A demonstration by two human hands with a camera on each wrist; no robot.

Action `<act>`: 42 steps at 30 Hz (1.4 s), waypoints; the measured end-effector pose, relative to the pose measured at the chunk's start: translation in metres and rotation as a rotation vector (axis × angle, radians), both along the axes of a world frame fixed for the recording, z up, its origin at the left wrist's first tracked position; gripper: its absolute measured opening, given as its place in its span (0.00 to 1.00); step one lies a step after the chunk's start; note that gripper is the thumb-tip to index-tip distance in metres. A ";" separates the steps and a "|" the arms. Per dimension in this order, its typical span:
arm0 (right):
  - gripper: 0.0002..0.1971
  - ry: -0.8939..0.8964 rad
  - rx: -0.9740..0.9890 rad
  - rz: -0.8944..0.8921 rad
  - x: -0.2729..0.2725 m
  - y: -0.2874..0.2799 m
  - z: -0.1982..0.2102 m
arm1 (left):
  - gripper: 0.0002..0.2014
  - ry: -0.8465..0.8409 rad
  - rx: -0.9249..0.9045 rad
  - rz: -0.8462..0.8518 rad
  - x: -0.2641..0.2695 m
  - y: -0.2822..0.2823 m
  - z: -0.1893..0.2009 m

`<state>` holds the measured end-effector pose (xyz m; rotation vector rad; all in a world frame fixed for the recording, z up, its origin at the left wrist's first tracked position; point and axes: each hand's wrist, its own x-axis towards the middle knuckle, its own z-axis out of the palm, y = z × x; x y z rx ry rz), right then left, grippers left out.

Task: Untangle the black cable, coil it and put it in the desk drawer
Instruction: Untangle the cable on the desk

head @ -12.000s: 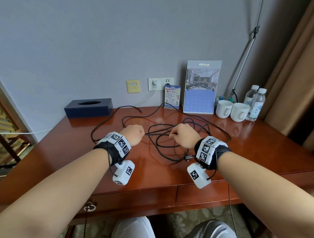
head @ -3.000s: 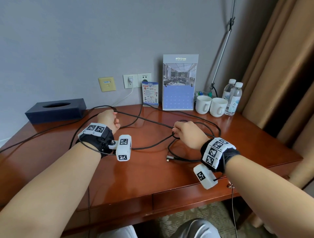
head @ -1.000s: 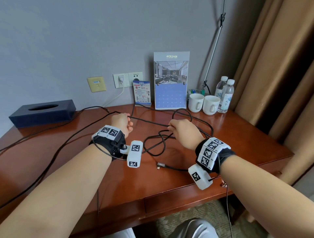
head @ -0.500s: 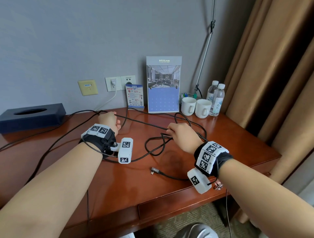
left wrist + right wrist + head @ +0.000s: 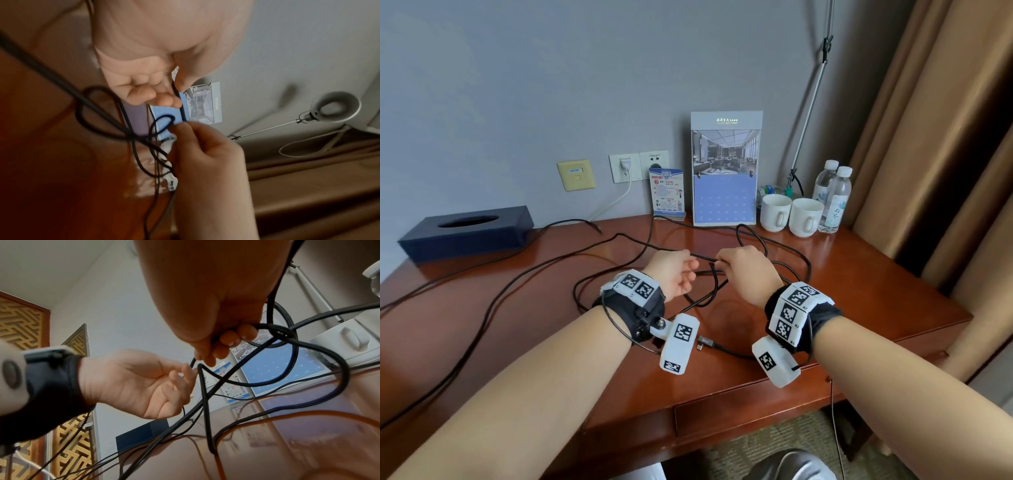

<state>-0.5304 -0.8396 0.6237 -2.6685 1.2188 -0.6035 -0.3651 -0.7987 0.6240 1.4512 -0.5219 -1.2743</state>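
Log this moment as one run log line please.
phase: untangling | left hand: pinches black cable | right hand: grips black cable | drawer: closed

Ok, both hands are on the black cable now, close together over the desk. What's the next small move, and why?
Probably draw the hands apart to open the crossing. The right hand grips the black cable beside a knot-like crossing, the left hand pinches a strand next to it, and loose loops still overlap on the desk. The free plug end lies near the front edge, so coiling seems premature.

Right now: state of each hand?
Left hand: fingers curled, pinching the black cable.
Right hand: closed around the same cable, gripping looped strands.
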 end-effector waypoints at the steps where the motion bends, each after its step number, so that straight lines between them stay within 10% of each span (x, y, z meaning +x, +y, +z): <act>1: 0.11 0.016 -0.008 0.004 0.002 0.002 0.000 | 0.08 0.019 -0.008 -0.020 -0.006 0.002 0.001; 42: 0.08 -0.019 -0.085 0.053 -0.054 -0.014 0.011 | 0.14 0.095 -0.139 0.244 0.011 -0.014 0.043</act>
